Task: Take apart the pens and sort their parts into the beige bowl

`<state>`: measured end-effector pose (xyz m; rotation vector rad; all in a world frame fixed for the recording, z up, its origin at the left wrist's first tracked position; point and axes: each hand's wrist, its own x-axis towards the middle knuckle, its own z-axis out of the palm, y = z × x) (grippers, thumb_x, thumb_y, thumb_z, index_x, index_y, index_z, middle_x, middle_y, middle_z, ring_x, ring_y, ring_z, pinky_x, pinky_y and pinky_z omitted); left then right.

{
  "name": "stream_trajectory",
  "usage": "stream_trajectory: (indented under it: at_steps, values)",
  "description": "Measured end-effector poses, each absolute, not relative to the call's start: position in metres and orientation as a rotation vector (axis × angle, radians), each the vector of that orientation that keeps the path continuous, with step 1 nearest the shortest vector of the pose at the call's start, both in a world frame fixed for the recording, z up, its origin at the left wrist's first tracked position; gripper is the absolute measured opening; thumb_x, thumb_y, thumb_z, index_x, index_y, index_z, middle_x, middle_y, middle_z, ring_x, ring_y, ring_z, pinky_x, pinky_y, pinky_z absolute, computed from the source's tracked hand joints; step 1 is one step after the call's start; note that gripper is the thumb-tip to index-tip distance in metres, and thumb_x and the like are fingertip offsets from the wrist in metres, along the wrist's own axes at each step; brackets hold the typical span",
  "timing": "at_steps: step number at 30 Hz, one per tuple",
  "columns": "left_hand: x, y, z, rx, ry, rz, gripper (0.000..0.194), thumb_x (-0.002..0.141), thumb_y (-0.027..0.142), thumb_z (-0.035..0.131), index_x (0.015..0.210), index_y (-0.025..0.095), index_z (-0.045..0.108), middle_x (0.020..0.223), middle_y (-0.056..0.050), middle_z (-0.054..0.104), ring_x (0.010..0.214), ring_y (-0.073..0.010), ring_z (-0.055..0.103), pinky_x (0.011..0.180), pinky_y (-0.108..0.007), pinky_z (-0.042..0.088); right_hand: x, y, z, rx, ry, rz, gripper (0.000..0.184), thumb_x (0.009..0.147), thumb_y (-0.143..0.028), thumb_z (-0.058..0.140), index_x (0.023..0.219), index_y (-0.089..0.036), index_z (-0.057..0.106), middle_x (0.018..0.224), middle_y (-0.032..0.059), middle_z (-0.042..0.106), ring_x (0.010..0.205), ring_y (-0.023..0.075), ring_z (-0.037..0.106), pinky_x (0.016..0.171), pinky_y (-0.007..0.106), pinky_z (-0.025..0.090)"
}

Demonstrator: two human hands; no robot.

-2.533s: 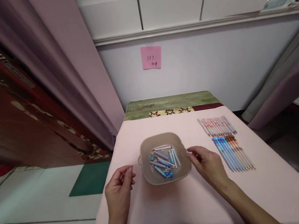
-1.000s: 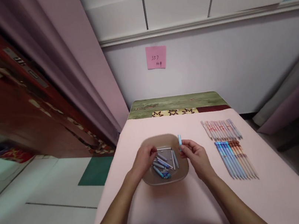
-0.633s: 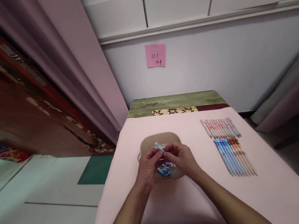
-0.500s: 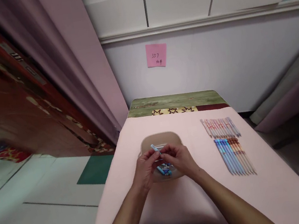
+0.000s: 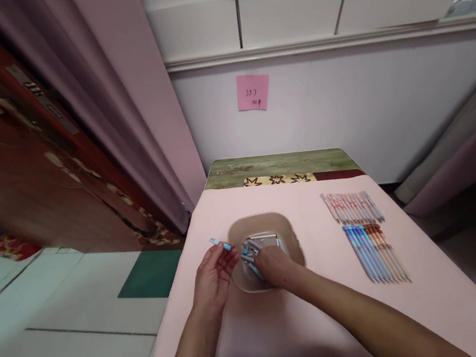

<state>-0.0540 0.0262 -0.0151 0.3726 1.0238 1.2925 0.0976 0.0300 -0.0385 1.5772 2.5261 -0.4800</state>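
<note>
Along its far edge, the table [image 5: 280,163] shows wood-like grain; down to the near edge, the pink cover [image 5: 304,201] looks smooth and matt. Toward the right edge, the pens [image 5: 377,253] look like smooth, faintly glossy plastic, as does the pale-blue piece [image 5: 219,243] nearer the left edge. Between them, the basin [image 5: 291,245] looks like satin plastic.

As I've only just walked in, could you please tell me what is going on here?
A person's left hand holds a short light-blue piece near the left rim of a plastic container. The right hand reaches down inside, among loose pen parts; its fingertips are hidden. To the right, two rows of pens lie on the pink cover: a pinkish back row and a blue-and-brown front row.
</note>
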Motion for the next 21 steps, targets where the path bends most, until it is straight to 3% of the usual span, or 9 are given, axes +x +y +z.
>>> stream_trajectory:
  at_steps: [13,17,21]
  values:
    - [-0.045,0.025,-0.015,0.358,1.010,1.271,0.001,0.080,0.012,0.061,0.079,0.013,0.061,0.077,-0.009,0.072,0.066,-0.0131,0.068,0.064,-0.023,0.057,0.081,0.037,-0.045,1.493,2.494,-0.474,0.023,0.081,-0.008,0.052,0.092,-0.012,0.072,0.093,0.0160,0.072,0.093,0.0234,0.067,0.079,0.030,0.051]
    - [-0.040,0.022,-0.015,0.356,0.997,1.279,0.002,0.080,0.012,0.061,0.080,0.014,0.061,0.076,-0.007,0.072,0.065,-0.0125,0.068,0.062,-0.021,0.057,0.088,0.037,-0.038,1.569,2.521,-0.474,0.019,0.078,-0.011,0.054,0.086,-0.011,0.071,0.088,0.0157,0.072,0.087,0.0252,0.068,0.072,0.029,0.050]
    - [-0.033,0.018,-0.014,0.338,0.981,1.227,0.003,0.079,0.012,0.062,0.082,0.013,0.063,0.078,-0.007,0.072,0.063,-0.0126,0.068,0.061,-0.022,0.058,0.116,0.033,-0.023,1.809,2.544,-0.439,0.023,0.080,-0.019,0.049,0.094,-0.011,0.066,0.088,0.0147,0.071,0.081,0.0240,0.067,0.065,0.028,0.048]
